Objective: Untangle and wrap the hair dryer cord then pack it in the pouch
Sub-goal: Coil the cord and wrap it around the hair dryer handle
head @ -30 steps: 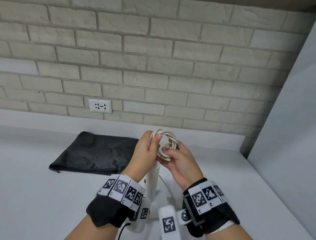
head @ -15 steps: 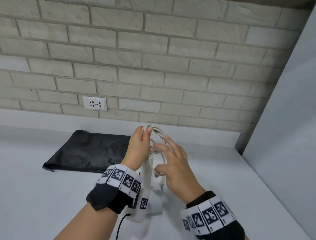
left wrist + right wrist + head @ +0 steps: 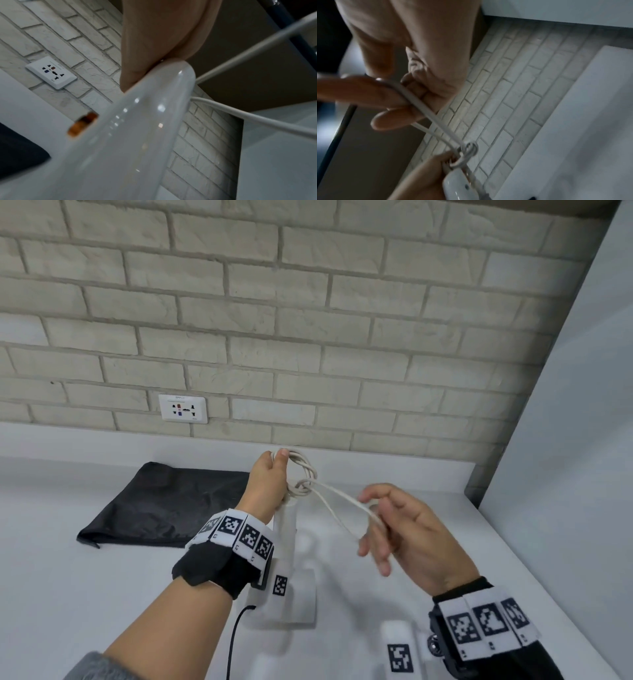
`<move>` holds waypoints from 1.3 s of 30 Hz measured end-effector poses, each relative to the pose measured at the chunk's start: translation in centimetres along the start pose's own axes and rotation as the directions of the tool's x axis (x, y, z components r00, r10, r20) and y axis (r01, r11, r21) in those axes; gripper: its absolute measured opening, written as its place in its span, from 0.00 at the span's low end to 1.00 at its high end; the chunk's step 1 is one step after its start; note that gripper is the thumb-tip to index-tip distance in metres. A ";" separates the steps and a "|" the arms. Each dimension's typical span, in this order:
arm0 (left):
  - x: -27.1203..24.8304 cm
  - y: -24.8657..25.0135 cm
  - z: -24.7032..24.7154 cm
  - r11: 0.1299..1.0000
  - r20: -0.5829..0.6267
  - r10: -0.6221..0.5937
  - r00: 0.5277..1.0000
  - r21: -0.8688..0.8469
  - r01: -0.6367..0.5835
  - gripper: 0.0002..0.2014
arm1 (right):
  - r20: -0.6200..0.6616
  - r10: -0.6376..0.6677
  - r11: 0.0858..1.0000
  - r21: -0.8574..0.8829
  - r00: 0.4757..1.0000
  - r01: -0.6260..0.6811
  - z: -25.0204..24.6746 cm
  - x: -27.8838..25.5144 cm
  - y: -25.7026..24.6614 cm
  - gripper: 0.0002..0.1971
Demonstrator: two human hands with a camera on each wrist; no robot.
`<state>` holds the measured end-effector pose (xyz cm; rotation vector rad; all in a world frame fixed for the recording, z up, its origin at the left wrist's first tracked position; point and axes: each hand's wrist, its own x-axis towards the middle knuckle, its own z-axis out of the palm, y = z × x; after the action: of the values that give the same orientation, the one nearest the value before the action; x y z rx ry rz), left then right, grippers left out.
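Left hand point(image 3: 270, 477) grips the coiled cord point(image 3: 303, 474) with fingers and thumb curled round it, against the end of the white hair dryer point(image 3: 286, 529) handle, which stands upright above the white counter point(image 3: 85, 594). Right hand point(image 3: 404, 529) — fingers partly curled — pinches a doubled loop of 2 strands pulled taut out of the coil. The black pouch point(image 3: 164, 505) lies flat on the counter to the left, below the wall socket point(image 3: 182, 408).
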<state>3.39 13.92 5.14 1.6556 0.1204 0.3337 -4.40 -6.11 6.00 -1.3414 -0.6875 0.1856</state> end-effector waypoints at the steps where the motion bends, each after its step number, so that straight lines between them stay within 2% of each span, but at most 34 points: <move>1: 0.2 0.0 0.0 1.000 0.005 -0.024 1.000 -0.012 0.024 0.16 | -0.042 0.016 1.000 0.002 0.999 -0.016 -0.6 -0.1 -0.2 0.18; 3: 0.5 0.0 -0.1 0.998 0.015 -0.049 0.999 -0.030 0.049 0.17 | -0.049 0.053 0.988 -0.142 0.997 -0.060 -1.6 -0.3 -0.6 0.22; 5: 0.7 0.0 0.0 0.999 0.009 -0.050 0.999 -0.016 0.050 0.17 | 0.038 0.123 0.935 -0.338 0.992 -0.103 -2.1 -0.6 -1.1 0.24; 8: 0.9 0.0 0.1 0.998 0.008 -0.050 0.999 -0.024 0.051 0.16 | 0.059 0.253 0.830 -0.525 0.966 -0.186 -2.9 -0.9 -1.5 0.17; 10: 1.0 -0.1 0.2 0.998 -0.001 -0.059 0.998 -0.027 0.059 0.17 | 0.075 0.295 0.807 -0.553 0.953 -0.206 -3.3 -1.2 -1.6 0.14; 12: 1.1 -0.2 0.2 0.994 -0.012 -0.084 0.996 -0.074 0.083 0.16 | 0.060 0.241 0.867 -0.462 0.969 -0.187 -3.9 -1.5 -1.6 0.11; 13: 1.2 -0.2 0.2 0.989 -0.018 -0.096 0.995 -0.112 0.094 0.16 | 0.021 0.199 0.919 -0.352 0.980 -0.179 -4.2 -1.7 -1.4 0.12; 15: 1.3 -0.2 0.2 0.981 -0.027 -0.111 0.993 -0.166 0.105 0.16 | -0.058 0.162 0.978 -0.122 0.985 -0.168 -5.1 -2.0 -0.5 0.20; 17: 1.5 -0.2 0.3 0.982 -0.045 -0.106 0.993 -0.161 0.097 0.16 | -0.115 0.149 0.988 -0.013 0.982 -0.151 -5.4 -2.3 0.5 0.25; 20: 1.6 -0.3 0.3 0.986 -0.051 -0.102 0.993 -0.136 0.095 0.15 | -0.241 0.111 0.993 0.072 0.964 -0.096 -5.3 -2.6 1.4 0.25; 22: 1.8 -0.3 0.2 0.980 -0.051 -0.123 0.991 -0.166 0.113 0.15 | -0.319 0.085 0.982 0.189 0.944 -0.024 -5.6 -2.8 1.7 0.25; 24: 1.9 -0.2 0.1 0.957 -0.030 -0.148 0.988 -0.256 0.136 0.14 | -0.286 0.051 0.939 0.341 0.957 0.052 -6.1 -3.0 2.0 0.21; 26: 2.0 -0.2 0.1 0.936 0.006 -0.148 0.989 -0.324 0.142 0.12 | -0.061 -0.068 0.839 0.536 0.996 0.090 -5.2 -2.8 1.5 0.14; 27: 1.9 -0.2 0.2 0.921 0.026 -0.151 0.988 -0.359 0.151 0.12 | -0.015 -0.127 0.821 0.560 0.992 0.113 -4.5 -2.7 1.1 0.13; 29: 1.9 -0.1 0.3 0.876 0.086 -0.183 0.979 -0.438 0.202 0.13 | 0.007 -0.152 0.867 0.480 0.988 0.130 -3.3 -2.7 0.1 0.15; 31: 2.0 0.2 0.1 0.787 0.194 -0.231 0.953 -0.539 0.300 0.13 | 0.096 -0.180 0.897 0.424 0.979 0.124 -2.6 -2.4 -0.4 0.16; 33: 1.9 0.4 -0.3 0.693 0.310 -0.229 0.923 -0.614 0.379 0.13 | 0.179 -0.161 0.892 0.447 0.971 0.065 -2.2 -1.9 -0.6 0.15; 34: 1.8 0.5 -0.4 0.681 0.363 -0.203 0.909 -0.615 0.398 0.15 | 0.202 -0.131 0.893 0.450 0.971 0.027 -2.0 -1.7 -0.7 0.16; 36: 1.8 0.4 -0.4 0.720 0.424 -0.141 0.895 -0.577 0.387 0.17 | 0.236 -0.078 0.904 0.427 0.968 -0.031 -1.6 -1.3 -1.0 0.17; 39: 1.2 0.4 0.2 0.879 0.424 -0.061 0.904 -0.405 0.250 0.15 | 0.229 0.002 0.967 0.247 0.973 -0.060 0.2 -0.4 -2.3 0.14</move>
<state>4.58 14.01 5.67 1.2059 -0.1246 -0.1091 -5.38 -6.68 8.01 -1.0956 -0.8061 0.4432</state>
